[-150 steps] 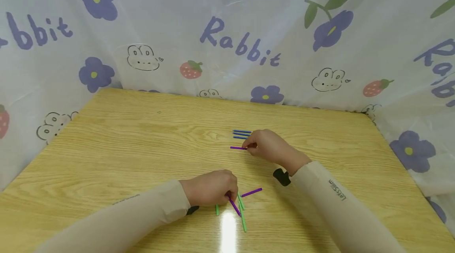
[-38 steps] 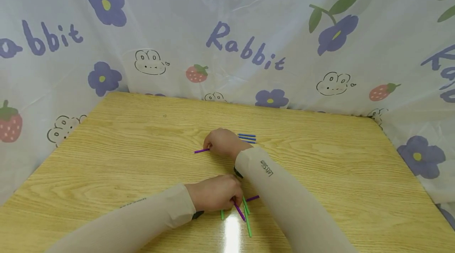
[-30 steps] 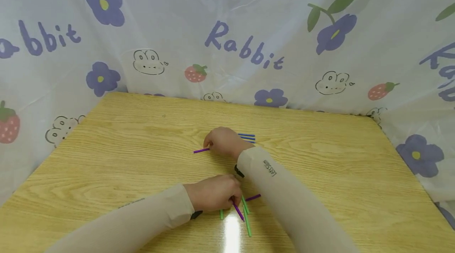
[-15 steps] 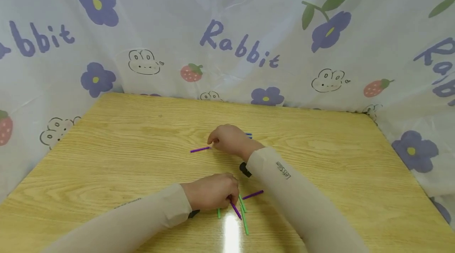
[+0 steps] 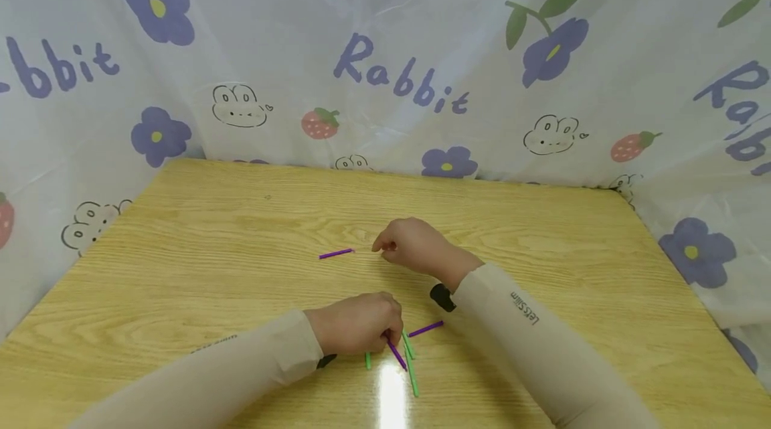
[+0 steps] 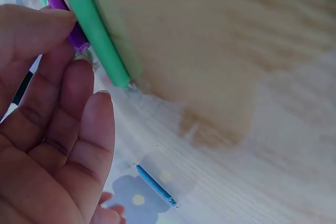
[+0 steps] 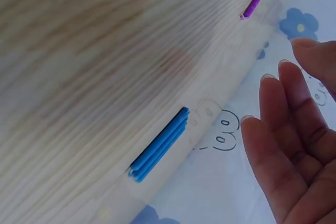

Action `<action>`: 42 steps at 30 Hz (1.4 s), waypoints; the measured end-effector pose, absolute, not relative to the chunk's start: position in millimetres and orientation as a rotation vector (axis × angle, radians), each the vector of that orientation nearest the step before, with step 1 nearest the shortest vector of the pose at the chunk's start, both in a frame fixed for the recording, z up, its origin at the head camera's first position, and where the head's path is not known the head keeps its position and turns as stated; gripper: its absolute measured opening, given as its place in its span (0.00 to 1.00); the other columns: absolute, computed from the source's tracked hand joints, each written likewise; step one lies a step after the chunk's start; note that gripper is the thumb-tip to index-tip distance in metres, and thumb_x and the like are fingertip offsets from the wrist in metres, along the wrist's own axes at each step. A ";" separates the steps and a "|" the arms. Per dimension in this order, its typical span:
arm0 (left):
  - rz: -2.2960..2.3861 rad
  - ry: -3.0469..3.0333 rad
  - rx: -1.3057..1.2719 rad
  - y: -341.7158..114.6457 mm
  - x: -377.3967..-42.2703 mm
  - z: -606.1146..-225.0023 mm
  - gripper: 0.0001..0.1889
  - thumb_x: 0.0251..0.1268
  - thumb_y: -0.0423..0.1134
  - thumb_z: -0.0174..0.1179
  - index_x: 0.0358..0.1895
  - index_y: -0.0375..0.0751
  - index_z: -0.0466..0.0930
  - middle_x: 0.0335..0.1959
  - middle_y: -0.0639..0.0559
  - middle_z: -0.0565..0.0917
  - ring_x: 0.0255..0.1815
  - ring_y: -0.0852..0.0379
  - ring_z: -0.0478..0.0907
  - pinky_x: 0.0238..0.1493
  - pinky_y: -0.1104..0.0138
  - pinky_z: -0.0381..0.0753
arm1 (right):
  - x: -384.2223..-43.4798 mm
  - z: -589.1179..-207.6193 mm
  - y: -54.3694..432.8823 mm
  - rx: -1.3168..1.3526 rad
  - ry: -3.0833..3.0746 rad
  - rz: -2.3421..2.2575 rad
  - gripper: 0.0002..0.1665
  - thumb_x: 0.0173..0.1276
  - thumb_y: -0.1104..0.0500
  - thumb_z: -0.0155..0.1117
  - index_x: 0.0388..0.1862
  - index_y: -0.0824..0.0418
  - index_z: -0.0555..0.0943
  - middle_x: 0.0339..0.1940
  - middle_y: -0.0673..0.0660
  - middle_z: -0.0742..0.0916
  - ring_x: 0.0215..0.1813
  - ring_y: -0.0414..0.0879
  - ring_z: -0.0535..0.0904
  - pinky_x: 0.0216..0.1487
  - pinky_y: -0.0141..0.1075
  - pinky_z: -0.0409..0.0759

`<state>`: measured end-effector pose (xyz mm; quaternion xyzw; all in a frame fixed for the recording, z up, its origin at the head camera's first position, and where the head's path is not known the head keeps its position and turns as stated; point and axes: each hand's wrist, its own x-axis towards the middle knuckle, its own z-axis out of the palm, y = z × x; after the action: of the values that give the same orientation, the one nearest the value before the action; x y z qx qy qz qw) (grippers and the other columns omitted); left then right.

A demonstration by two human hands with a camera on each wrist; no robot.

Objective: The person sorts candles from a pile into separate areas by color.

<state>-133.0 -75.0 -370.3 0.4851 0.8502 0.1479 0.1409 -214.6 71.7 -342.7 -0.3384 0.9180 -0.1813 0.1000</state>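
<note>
My left hand (image 5: 358,325) pinches a thin purple stick (image 5: 395,353) between thumb and fingers near the table's front. Close by lie green sticks (image 5: 412,379), one partly under the hand, and another purple stick (image 5: 426,328). Farther back, my right hand (image 5: 418,245) hovers with loosely bent fingers and holds nothing. To its left, a purple stick (image 5: 336,253) with a whitish tip lies alone on the wood. Several blue sticks (image 7: 160,145) rest side by side in the right wrist view; the right hand hides them in the head view.
The wood-grain table (image 5: 241,228) reaches back to a white curtain (image 5: 385,7) printed with rabbits, flowers and strawberries. Black wrist cameras (image 5: 444,296) sit under the sleeve cuffs. A bright reflection lies on the front of the table.
My right hand has carried a purple stick from near the blue sticks leftward, let it go, and drawn back to the right. The left hand keeps its pinch in place.
</note>
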 end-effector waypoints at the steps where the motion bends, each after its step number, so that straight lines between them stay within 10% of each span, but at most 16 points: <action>1: 0.429 2.456 1.400 -75.0 -133.0 -370.2 0.11 0.52 0.23 0.62 0.26 0.45 0.85 0.27 0.62 0.77 0.36 0.66 0.71 0.44 0.75 0.73 | -212.8 -343.0 74.6 -1.000 2.717 -0.537 0.12 0.67 0.67 0.60 0.45 0.59 0.87 0.43 0.52 0.88 0.36 0.41 0.77 0.37 0.32 0.73; 42: 0.358 2.510 1.432 -73.1 -130.1 -367.8 0.12 0.49 0.23 0.62 0.24 0.46 0.84 0.26 0.62 0.77 0.36 0.65 0.71 0.41 0.76 0.72 | -150.0 -361.1 141.9 -1.021 2.613 -0.637 0.09 0.61 0.69 0.64 0.36 0.59 0.88 0.38 0.49 0.87 0.42 0.40 0.81 0.41 0.30 0.78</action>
<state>-130.1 -73.1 -367.8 0.4885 0.8563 0.1222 0.1148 -150.0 141.9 -361.1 -0.3519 0.9003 -0.2194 0.1319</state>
